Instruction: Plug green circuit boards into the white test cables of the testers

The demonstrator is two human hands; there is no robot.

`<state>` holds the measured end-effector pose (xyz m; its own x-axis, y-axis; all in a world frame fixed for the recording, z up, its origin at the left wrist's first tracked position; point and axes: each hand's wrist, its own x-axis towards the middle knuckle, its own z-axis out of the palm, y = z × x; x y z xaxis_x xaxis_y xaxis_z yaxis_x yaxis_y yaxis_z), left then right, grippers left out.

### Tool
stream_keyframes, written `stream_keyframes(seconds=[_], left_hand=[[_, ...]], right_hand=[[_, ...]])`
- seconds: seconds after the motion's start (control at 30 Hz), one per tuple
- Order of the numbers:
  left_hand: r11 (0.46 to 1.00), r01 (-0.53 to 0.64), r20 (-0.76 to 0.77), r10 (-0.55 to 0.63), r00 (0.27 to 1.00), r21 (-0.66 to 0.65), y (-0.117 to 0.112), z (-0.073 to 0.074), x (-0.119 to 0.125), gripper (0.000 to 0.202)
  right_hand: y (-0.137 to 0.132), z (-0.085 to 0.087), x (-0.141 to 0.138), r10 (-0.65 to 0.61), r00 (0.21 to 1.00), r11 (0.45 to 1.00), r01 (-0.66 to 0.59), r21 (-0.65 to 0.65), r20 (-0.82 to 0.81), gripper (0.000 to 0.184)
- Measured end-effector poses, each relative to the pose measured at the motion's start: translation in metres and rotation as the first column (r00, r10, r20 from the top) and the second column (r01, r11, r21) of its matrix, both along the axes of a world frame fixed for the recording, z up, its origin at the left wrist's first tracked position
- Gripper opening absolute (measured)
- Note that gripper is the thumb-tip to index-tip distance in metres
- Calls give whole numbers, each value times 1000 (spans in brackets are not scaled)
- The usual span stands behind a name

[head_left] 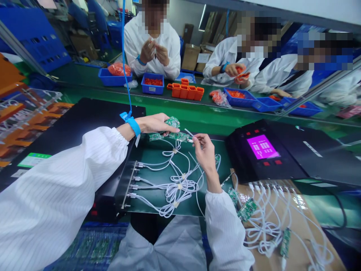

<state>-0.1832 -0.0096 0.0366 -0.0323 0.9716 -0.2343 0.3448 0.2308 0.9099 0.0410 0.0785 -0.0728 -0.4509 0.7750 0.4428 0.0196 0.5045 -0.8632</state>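
Observation:
My left hand (156,123), with a blue wrist strap (133,124) and its coiled cord, rests on a small green circuit board (172,122) and grips it. More green boards (179,136) lie just beneath it. My right hand (203,148) pinches the plug end of a white cable (190,134) right beside those boards. A tangle of white cables (180,186) runs from a black box's ports (132,180) across a dark green mat (149,154).
A black tester with a magenta screen (262,146) stands to the right. More boards on white cables (247,209) lie on cardboard at lower right. Across the green belt (197,113), three people in white coats handle orange parts over blue bins (152,83).

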Motion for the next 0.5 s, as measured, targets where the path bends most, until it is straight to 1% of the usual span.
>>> stream_keyframes(seconds=[0.07, 0.13, 0.17, 0.23, 0.27, 0.3, 0.33, 0.4, 0.47, 0.5], left_hand=[[997, 74, -126, -77, 989, -24, -1, -3, -2, 45], [993, 110, -240, -116, 964, -39, -1, -5, -4, 47], [993, 114, -291, -121, 949, -40, -1, -6, -5, 48], [994, 107, -367, -113, 923, -38, 1, -7, -6, 49], [994, 100, -397, -108, 912, -40, 1, -8, -7, 48], [994, 95, -427, -110, 898, -56, 2, -8, -7, 46], [992, 90, -458, -121, 881, -89, 2, -8, -7, 43], [981, 73, -525, -159, 836, -181, 3, -9, -5, 36], [962, 65, -564, -210, 799, -267, 2, -9, -2, 31], [952, 69, -565, -235, 791, -298, 2, -8, 1, 29]], right_hand=[[0, -3, -2, -39, 999, 999, 38, 37, 21, 21], [-4, -5, -4, -118, 993, 989, 116, 94, 17, 18], [-7, -5, -5, -177, 984, 976, 176, 125, -4, 17], [-17, -2, -7, -290, 954, 935, 299, 191, -75, 16], [-24, 0, -8, -314, 944, 914, 331, 236, -105, 18], [-30, 2, -8, -306, 945, 899, 327, 290, -117, 20], [-37, 5, -9, -267, 958, 893, 288, 347, -106, 22], [-48, 7, -11, -158, 987, 888, 158, 431, -37, 20], [-56, 6, -14, -78, 996, 888, 56, 456, 29, 16], [-59, 4, -15, -59, 997, 890, 32, 454, 46, 15]])
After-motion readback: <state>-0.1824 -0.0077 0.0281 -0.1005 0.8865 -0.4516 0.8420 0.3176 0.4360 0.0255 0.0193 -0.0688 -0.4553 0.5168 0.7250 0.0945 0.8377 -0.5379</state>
